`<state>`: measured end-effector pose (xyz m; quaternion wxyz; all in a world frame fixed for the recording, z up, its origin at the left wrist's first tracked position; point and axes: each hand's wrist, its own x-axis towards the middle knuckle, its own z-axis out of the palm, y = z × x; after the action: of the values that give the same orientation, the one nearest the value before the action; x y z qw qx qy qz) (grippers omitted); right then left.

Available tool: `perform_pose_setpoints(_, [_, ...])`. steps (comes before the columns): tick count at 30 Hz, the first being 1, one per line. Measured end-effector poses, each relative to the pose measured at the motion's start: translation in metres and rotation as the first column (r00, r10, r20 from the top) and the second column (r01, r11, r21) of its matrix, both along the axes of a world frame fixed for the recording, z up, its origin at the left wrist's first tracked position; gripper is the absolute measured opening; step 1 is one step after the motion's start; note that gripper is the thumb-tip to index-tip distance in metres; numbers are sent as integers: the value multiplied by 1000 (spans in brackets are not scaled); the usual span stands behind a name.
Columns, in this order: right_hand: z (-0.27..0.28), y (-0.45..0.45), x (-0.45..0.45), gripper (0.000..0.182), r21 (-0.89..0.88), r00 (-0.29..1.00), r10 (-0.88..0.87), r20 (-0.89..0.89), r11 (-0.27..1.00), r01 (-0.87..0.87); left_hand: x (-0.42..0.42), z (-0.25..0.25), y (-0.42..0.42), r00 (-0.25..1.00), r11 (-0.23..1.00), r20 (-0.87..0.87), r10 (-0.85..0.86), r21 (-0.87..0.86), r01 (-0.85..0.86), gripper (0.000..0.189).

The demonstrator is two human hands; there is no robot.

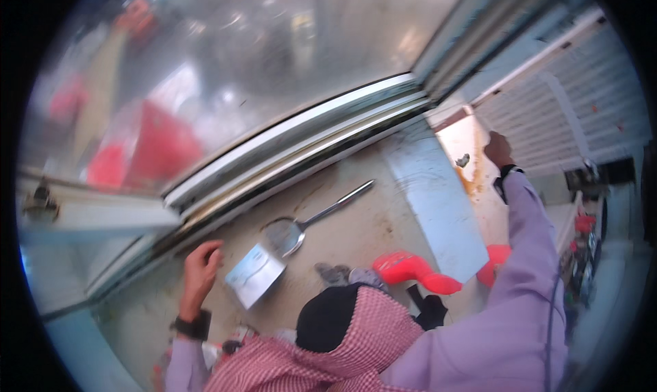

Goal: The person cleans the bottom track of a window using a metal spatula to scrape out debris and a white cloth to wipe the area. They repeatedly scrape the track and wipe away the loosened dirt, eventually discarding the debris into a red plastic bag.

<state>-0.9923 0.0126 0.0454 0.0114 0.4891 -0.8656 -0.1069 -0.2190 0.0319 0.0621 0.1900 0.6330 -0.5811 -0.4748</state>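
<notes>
My left hand [201, 276] hangs in the air at the lower left, its fingers loosely bent and nothing held. Just right of it lies a white and light-blue box or packet [256, 275]. Touching or close beside that is a round strainer [284, 235] with a shiny metal handle pointing up and right. My right arm reaches far out to the right. There my right hand [498, 148] is closed by the edge of a white slatted panel [554, 104]; whether it grips the panel cannot be made out. Both wrists wear dark bands.
A metal sliding-window frame [303, 145] crosses diagonally, with blurred red shapes [161, 145] beyond the glass. Red plastic bags [416, 274] lie near a light-blue strip [431, 202]. Brown stains [469, 181] mark the pale surface beside my right hand. A red-checked cloth [380, 320] covers the bottom.
</notes>
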Motion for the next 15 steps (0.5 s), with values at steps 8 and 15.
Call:
perform_pose_setpoints(8, [7, -52, 202, 19, -110, 559, 566, 605, 756, -646, -28, -5, 30, 870, 858, 200, -451, -173, 484, 57])
perform_pose_setpoints(15, [1, -34, 437, 35, -337, -118, 713, 691, 172, -926, -45, -18, 54, 646, 826, 533, -546, 215, 521, 122])
